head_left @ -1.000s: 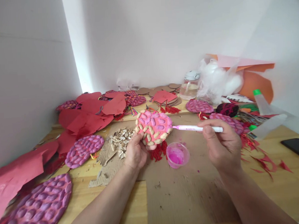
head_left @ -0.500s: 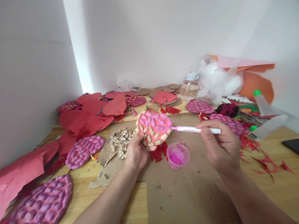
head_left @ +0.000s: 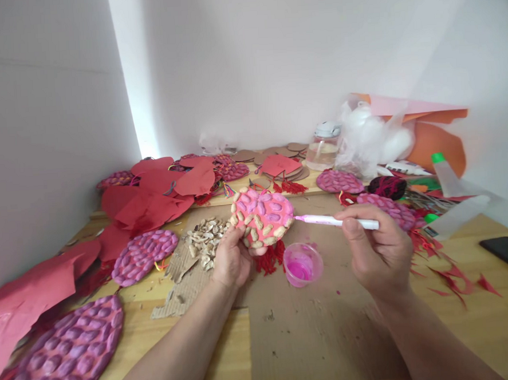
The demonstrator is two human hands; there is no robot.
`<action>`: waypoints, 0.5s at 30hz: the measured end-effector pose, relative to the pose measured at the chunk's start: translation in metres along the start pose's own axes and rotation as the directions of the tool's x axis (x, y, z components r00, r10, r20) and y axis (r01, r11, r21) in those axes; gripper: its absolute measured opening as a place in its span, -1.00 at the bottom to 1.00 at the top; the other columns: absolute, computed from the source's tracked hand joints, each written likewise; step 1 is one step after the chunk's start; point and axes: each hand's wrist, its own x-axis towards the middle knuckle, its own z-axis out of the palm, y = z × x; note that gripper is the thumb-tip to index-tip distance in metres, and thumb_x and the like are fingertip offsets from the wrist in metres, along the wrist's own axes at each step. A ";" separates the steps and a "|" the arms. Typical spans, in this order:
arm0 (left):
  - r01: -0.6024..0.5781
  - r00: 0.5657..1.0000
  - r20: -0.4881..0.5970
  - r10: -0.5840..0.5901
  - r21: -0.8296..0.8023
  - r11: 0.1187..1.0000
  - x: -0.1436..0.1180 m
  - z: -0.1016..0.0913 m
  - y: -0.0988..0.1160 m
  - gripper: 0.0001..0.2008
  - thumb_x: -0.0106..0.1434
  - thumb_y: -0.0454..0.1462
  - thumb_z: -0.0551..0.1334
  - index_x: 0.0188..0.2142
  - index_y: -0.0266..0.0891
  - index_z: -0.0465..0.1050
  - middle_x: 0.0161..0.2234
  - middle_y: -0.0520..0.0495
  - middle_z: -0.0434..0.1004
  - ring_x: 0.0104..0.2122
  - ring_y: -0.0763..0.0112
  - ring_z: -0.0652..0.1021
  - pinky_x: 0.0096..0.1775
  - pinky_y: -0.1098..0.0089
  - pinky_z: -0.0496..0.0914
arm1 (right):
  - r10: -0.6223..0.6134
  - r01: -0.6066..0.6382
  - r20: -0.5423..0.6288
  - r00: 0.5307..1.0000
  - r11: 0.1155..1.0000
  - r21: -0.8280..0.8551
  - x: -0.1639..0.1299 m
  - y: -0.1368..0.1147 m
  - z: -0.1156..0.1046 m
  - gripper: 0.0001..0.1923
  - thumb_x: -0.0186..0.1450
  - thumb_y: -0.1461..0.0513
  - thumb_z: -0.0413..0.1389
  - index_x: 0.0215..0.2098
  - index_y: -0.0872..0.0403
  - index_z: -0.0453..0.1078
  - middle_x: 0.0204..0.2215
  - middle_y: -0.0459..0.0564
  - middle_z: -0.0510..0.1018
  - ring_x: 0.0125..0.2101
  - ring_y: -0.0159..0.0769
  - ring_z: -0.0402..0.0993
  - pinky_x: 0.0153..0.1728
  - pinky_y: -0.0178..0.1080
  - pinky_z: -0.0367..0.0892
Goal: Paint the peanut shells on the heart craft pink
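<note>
Item: heart-shaped pink disc (head_left: 262,217) studded with peanut shells, some painted purple, some bare. Position: held up off the counter (head_left: 481,319), over the middle of the cardboard sheet (head_left: 323,335).

Left hand (head_left: 232,260): fingers closed around the disc's lower edge, thumb on its face; a red tassel (head_left: 269,259) hangs beneath.

Right hand (head_left: 376,251): fingers pinched narrow on a white-handled brush (head_left: 337,222), lying nearly level, its pink tip touching or just off the disc's right edge; contact cannot be told for certain.

Adjacent: small cup of pink paint (head_left: 302,264) on the cardboard, directly below the disc and brush, between the two hands. Heap of bare shells (head_left: 205,239) just left of the left hand. Finished purple discs (head_left: 144,255) and red paper (head_left: 151,202) toward the left edge; a dark phone (head_left: 507,255) near the right edge.

Hazards, as judged:
- Cup sits close under both wrists; a dropped hand could tip it and flood the cardboard.
- Tassel hangs near the cup rim and may trail into paint.
- Thumb rests on the painted face; wet colour could smear.
- A loaded brush may drip or overrun onto the pink backing between shells.
- Pressure at the rim could loosen a glued shell.
</note>
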 end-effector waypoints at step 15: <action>-0.012 1.000 0.009 0.012 0.003 1.000 0.000 0.000 0.000 -0.84 0.20 -0.37 0.29 -0.19 -0.24 0.45 -0.48 0.02 0.56 -0.63 0.37 0.54 -0.63 0.39 0.55 | -0.007 0.007 0.023 1.000 1.000 0.025 -0.001 -0.001 0.000 -0.89 0.48 0.22 0.16 -0.12 -0.04 0.56 -0.31 -0.09 0.61 -0.38 -0.33 0.46 -0.37 -0.22 0.34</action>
